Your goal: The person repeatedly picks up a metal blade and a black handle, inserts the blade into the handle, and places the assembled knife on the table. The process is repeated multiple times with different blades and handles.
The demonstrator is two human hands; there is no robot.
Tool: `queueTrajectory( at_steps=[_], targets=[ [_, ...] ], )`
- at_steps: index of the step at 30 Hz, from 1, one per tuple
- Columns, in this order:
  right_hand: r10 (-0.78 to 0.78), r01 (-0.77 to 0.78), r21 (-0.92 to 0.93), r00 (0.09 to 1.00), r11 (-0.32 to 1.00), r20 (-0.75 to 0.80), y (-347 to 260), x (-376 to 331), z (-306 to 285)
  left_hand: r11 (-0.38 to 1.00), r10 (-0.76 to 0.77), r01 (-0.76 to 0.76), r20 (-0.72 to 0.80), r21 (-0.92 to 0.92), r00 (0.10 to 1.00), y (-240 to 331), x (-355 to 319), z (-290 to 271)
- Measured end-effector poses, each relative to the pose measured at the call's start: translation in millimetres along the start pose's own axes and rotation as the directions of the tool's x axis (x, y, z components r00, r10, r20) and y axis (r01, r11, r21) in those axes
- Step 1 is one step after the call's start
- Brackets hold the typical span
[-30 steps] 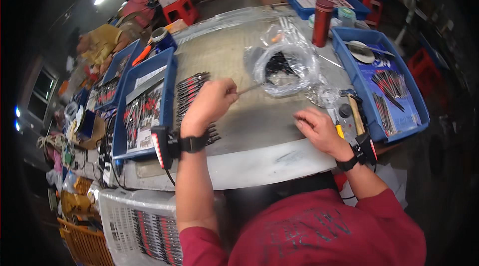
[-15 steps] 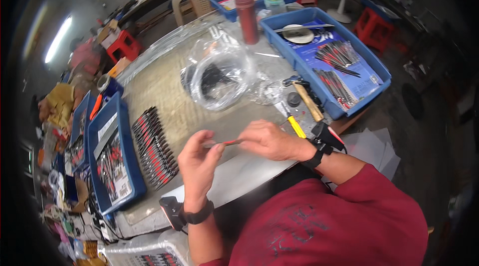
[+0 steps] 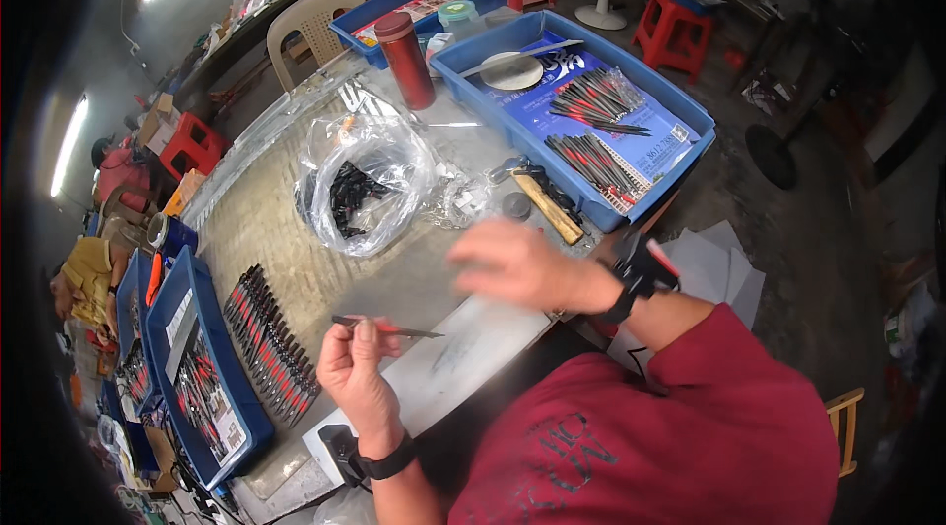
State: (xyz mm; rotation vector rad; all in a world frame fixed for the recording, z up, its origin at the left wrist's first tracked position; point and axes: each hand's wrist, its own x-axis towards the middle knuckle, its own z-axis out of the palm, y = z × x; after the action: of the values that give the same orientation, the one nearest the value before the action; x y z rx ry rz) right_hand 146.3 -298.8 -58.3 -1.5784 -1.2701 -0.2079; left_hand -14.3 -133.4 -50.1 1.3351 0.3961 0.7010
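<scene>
Tweezers pinched in left hand, right hand free above table

Tweezers (image 3: 386, 328): one thin dark piece with a red mid-section, held over the near edge of the metal-topped table (image 3: 296, 259), in front of my chest.

Largest to smallest:
- Table: big blue tray (image 3: 690, 121) on my right holds two loose bunches of similar pieces. Narrow blue tray (image 3: 232, 407) on my left holds more, with a neat row of finished pieces (image 3: 271, 343) laid just beside it.
- Clear plastic bag (image 3: 370, 180) of small black parts sits mid-table, well apart from both hands.
- Right hand (image 3: 517, 264): blurred, hovering above the table near the wooden-handled tool (image 3: 547, 210). Looks loosely curled and empty, but I cannot tell the finger state for sure.
- Left hand (image 3: 355, 372): thumb and fingertips pressed together on the back end of the tweezers.

Orientation: long axis runs roughly left-right, near level. Fine tip points to my right, toward the right hand; blunt end sits in my left pinch.

Doing it well, my read: keep the pinch near the back, hold the piece level, and bring the right hand to the tip slowly so it doesn't get bent.
</scene>
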Motion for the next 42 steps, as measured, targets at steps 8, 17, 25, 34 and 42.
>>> queueTrajectory(
  at_steps=[8,17,25,34,42],
  targets=[
    [0.61,-0.419,-0.766,0.791,0.488,-0.044,98.1,5.0,-132.1,1.0,0.001,0.0,-0.061,0.014,0.998,-7.9,-6.6,-11.2],
    [0.736,-0.316,-0.838,0.661,0.445,0.142,156.7,-28.6,-177.8,0.994,-0.1,0.092,0.165,0.058,0.981,-36.7,-23.0,6.6],
    [0.827,-0.574,-0.697,0.56,0.43,0.049,179.3,-38.2,-192.1,0.984,-0.153,0.131,0.191,0.123,0.97,-40.2,-23.1,0.6],
    [0.894,-0.709,-0.567,0.429,0.42,0.126,178.6,-32.4,-195.4,0.992,-0.126,0.124,0.147,0.026,0.981,-42.8,-24.4,-5.1],
    [0.716,-0.629,-0.468,0.698,0.621,0.012,166.7,-17.3,-185.9,0.985,-0.075,0.082,0.051,-0.151,0.996,-35.7,-23.1,-9.8]
  ],
)
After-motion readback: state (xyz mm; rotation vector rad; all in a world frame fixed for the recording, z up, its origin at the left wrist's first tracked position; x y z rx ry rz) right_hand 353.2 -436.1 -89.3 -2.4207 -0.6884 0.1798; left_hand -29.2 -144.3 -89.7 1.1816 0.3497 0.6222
